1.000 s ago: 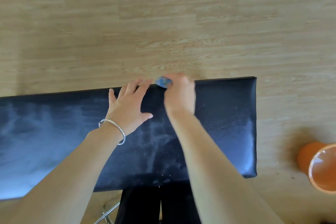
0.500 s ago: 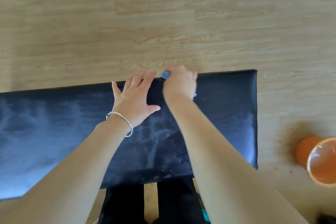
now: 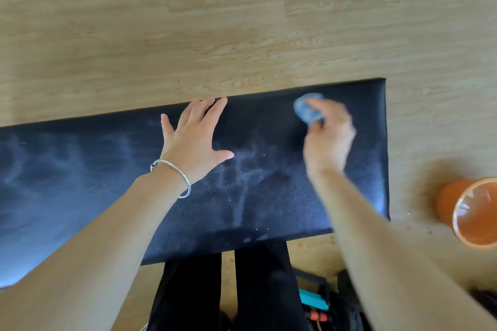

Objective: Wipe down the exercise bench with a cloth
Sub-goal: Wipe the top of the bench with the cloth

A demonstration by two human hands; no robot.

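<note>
A black padded exercise bench (image 3: 80,169) runs across the view, its top streaked with pale dusty smears. My left hand (image 3: 195,140), a silver bangle on its wrist, lies flat on the pad near the far edge with fingers spread. My right hand (image 3: 329,140) is blurred with motion over the bench's right end and grips a small bunched blue cloth (image 3: 306,110) against the pad near the far right corner.
An orange bucket (image 3: 473,212) stands on the wooden floor (image 3: 242,21) to the right of the bench. My black-clad legs (image 3: 228,290) show below the near edge, with dark and teal gear (image 3: 314,301) on the floor beside them.
My right hand has swept the blue cloth to the right along the far edge, from beside my left hand toward the bench's right end. My left hand stays flat in place.
</note>
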